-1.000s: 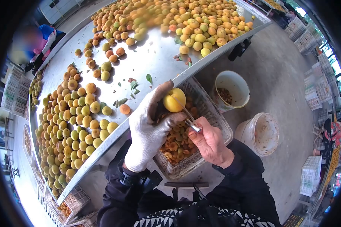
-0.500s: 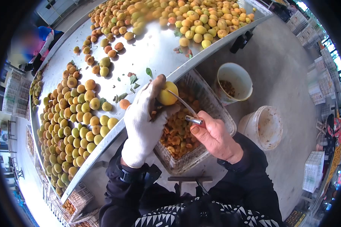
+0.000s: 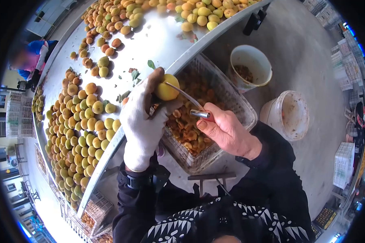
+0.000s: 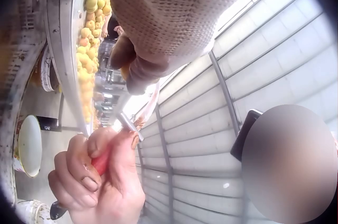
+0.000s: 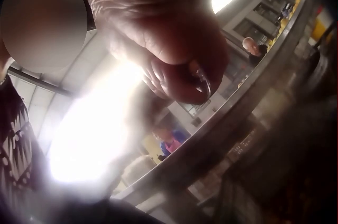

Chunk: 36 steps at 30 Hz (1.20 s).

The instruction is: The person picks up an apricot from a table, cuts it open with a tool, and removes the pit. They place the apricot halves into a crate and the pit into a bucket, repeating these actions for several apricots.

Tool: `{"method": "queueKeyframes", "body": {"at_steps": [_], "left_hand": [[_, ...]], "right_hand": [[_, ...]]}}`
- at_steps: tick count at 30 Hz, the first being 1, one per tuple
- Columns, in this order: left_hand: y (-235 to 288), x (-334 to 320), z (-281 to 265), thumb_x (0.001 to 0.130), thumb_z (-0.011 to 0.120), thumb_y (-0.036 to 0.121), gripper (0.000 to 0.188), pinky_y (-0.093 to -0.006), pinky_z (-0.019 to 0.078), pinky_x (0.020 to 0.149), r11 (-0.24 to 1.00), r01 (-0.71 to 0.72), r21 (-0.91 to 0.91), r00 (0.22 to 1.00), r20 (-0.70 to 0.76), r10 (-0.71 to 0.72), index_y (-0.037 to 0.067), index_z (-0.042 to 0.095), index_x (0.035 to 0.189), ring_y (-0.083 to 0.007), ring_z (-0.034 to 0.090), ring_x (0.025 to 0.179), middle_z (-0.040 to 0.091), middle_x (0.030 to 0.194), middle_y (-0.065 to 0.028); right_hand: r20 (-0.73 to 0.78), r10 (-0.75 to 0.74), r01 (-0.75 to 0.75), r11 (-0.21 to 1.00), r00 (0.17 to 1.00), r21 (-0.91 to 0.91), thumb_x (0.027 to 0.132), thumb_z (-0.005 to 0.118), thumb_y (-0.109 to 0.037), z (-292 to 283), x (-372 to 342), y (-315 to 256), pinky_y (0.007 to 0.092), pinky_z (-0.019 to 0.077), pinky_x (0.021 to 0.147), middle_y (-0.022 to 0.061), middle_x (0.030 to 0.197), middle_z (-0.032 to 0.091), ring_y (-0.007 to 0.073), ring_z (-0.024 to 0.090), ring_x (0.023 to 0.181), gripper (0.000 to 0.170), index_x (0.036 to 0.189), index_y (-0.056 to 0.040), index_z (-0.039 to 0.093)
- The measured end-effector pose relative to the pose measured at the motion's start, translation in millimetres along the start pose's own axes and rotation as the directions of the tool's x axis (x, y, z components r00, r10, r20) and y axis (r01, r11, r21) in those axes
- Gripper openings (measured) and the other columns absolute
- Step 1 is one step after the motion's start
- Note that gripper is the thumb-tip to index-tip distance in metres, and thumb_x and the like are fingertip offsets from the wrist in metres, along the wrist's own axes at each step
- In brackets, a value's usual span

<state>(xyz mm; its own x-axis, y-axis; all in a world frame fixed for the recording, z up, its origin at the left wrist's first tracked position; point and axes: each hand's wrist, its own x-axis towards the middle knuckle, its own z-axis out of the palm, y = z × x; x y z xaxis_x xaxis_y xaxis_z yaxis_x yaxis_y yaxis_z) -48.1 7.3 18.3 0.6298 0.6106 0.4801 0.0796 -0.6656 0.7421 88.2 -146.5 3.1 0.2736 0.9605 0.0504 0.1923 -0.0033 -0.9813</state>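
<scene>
The right hand [image 3: 233,135], gripping a curved tool [image 3: 200,114], has drawn slightly back from the yellow fruit [image 3: 166,92] the left hand [image 3: 140,121] grips beside the table [image 3: 150,44], its tip seemingly still engaged.

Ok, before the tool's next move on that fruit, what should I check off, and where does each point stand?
1. Fruit gripped by the left hand: ok.
2. Tool held in the right hand: ok.
3. Tool's thin metal end at the fruit: ok.
4. Depth of that end in the fruit: cannot tell.
5. Gloves on both hands: not ok, the right is bare.
6. Left fingertips behind the fruit out of the tool's way: cannot tell, partly hidden.
</scene>
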Motion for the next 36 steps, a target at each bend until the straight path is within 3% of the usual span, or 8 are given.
{"method": "queueKeyframes", "body": {"at_steps": [3, 15, 17, 25, 27, 31, 34, 36], "left_hand": [[7.5, -1.8, 2.8, 0.073, 0.080, -0.003, 0.062, -0.0319, 0.0500, 0.096, 0.893, 0.281, -0.353, 0.959, 0.058, -0.279, -0.004, 0.055, 0.130, -0.0186, 0.061, 0.110, 0.063, 0.124, -0.0119], [4.0, -4.0, -2.3, 0.071, 0.080, -0.005, 0.061, -0.0316, 0.0484, 0.098, 0.901, 0.259, -0.347, 0.964, 0.042, -0.261, -0.002, 0.058, 0.128, -0.0197, 0.062, 0.111, 0.064, 0.122, -0.0123], [0.5, -4.3, -4.6, 0.069, 0.081, -0.004, 0.061, -0.0316, 0.0500, 0.094, 0.964, 0.196, -0.181, 0.980, 0.015, -0.196, 0.000, 0.060, 0.127, -0.0204, 0.064, 0.108, 0.065, 0.120, -0.0120], [-2.8, -1.6, -8.9, 0.067, 0.083, 0.000, 0.061, -0.0323, 0.0520, 0.088, 0.991, 0.023, 0.132, 1.000, 0.013, -0.025, 0.004, 0.062, 0.125, -0.0231, 0.066, 0.104, 0.066, 0.118, -0.0129], [-4.4, -5.3, -6.9, 0.069, 0.082, -0.001, 0.060, -0.0323, 0.0520, 0.091, 0.986, 0.144, -0.079, 0.989, 0.044, -0.141, 0.004, 0.062, 0.125, -0.0220, 0.065, 0.105, 0.065, 0.119, -0.0120], [4.6, -4.4, -6.9, 0.071, 0.080, -0.003, 0.058, -0.0318, 0.0513, 0.093, 0.961, 0.218, -0.169, 0.975, 0.076, -0.208, 0.001, 0.060, 0.125, -0.0199, 0.064, 0.106, 0.065, 0.119, -0.0111], [7.4, -4.0, -4.6, 0.072, 0.081, -0.001, 0.058, -0.0314, 0.0510, 0.093, 0.884, 0.288, -0.367, 0.957, 0.092, -0.273, -0.004, 0.057, 0.126, -0.0177, 0.063, 0.105, 0.064, 0.117, -0.0109], [16.5, 0.2, -7.0, 0.073, 0.084, 0.006, 0.061, -0.0303, 0.0504, 0.092, 0.769, 0.444, -0.459, 0.893, 0.153, -0.424, -0.007, 0.056, 0.126, -0.0173, 0.063, 0.102, 0.065, 0.114, -0.0115]], "right_hand": [[0.006, 0.001, -0.001, 1.000, 1.000, -0.021, 0.098, 0.059, -0.021, 3.0, 1.0, 1.2, 0.0336, 0.0467, 0.057, 0.0163, 0.070, 0.060, 0.0286, 0.065, 0.064, 0.026, 0.090, -0.0005, 0.045], [-0.024, -0.027, 0.028, 0.999, 0.999, 0.018, 0.099, 0.057, -0.023, 17.6, -4.3, 6.2, 0.0334, 0.0455, 0.058, 0.0139, 0.070, 0.058, 0.0224, 0.060, 0.061, 0.027, 0.094, -0.0006, 0.045], [0.027, 0.066, -0.068, 0.995, 0.997, 0.072, 0.100, 0.057, -0.025, 14.0, -3.7, 2.2, 0.0336, 0.0441, 0.057, 0.0135, 0.067, 0.057, 0.0206, 0.057, 0.059, 0.027, 0.093, -0.0004, 0.046], [0.041, 0.103, -0.102, 0.995, 0.994, -0.024, 0.100, 0.056, -0.027, 6.1, -5.6, -6.6, 0.0339, 0.0444, 0.057, 0.0139, 0.065, 0.057, 0.0211, 0.058, 0.058, 0.029, 0.094, 0.0000, 0.048], [0.035, 0.115, -0.115, 0.993, 0.993, -0.005, 0.100, 0.056, -0.028, 6.6, -6.7, -6.1, 0.0344, 0.0445, 0.057, 0.0142, 0.066, 0.058, 0.0214, 0.059, 0.059, 0.029, 0.094, -0.0001, 0.048], [0.032, 0.092, -0.093, 0.995, 0.995, 0.024, 0.100, 0.055, -0.026, 14.2, -8.2, 3.3, 0.0347, 0.0446, 0.057, 0.0144, 0.068, 0.058, 0.0218, 0.059, 0.059, 0.028, 0.093, -0.0001, 0.047], [0.005, 0.069, -0.069, 0.997, 0.998, 0.020, 0.100, 0.055, -0.025, 22.1, -8.8, 9.2, 0.0350, 0.0448, 0.058, 0.0144, 0.068, 0.057, 0.0229, 0.058, 0.059, 0.028, 0.093, 0.0001, 0.047], [-0.009, 0.047, -0.046, 0.998, 0.999, 0.042, 0.099, 0.057, -0.022, 25.7, -8.9, 9.3, 0.0359, 0.0452, 0.058, 0.0157, 0.068, 0.057, 0.0269, 0.059, 0.059, 0.025, 0.093, 0.0003, 0.046]]}}
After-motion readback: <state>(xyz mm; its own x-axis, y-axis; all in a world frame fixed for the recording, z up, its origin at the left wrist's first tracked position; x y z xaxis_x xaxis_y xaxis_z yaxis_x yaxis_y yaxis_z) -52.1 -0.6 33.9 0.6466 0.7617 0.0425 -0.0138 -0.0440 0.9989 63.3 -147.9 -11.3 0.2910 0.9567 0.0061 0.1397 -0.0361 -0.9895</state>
